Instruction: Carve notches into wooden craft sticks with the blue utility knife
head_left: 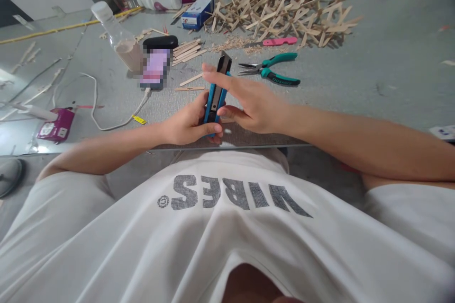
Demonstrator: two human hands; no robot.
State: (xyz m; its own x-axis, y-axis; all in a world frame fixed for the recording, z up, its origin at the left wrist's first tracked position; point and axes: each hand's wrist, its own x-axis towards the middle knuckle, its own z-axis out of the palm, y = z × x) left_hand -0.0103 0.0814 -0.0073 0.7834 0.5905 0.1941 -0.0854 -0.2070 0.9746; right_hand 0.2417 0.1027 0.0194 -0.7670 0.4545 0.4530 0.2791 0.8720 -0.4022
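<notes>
A blue and black utility knife (216,96) stands out from my left hand (192,120), which is closed round its lower part near the table's front edge. My right hand (254,102) is at the knife's right side, fingers extended across its upper part and thumb close to its body. The fingers of this hand are apart, and whether they touch the knife is hard to tell. Just beyond lie loose wooden sticks (189,88), and to the right are teal-handled pliers (273,68) with their jaws slightly apart.
A heap of joined wooden sticks (280,9) covers the back middle, with a pink-handled knife (279,41) before it. A phone (155,68) with a white cable, a tilted bottle (119,40), a blue box (197,13) and a purple box (57,124) stand or lie leftward.
</notes>
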